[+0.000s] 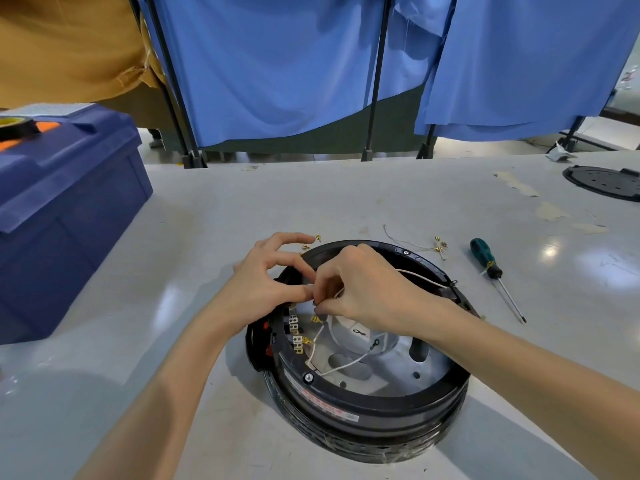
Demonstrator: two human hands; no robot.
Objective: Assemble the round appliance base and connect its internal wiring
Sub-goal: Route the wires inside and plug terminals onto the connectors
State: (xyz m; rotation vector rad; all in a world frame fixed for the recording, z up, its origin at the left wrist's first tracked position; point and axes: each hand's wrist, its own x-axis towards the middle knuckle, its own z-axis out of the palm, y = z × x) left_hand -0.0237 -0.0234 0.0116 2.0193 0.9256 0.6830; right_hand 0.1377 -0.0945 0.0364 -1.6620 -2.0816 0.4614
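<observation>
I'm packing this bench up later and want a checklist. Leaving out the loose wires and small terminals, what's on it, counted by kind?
Round appliance base: 1
Screwdriver: 1
Blue toolbox: 1
Tape roll, on the toolbox: 1
Black perforated disc, at the far right edge: 1
Total: 5

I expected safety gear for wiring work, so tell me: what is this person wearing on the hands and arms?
Nothing that shows. The left hand and right hand are bare, with no gloves, and I see no rings. The left forearm and right forearm are uncovered too: no sleeve, watch or bracelet appears anywhere up to the picture's edge.
</observation>
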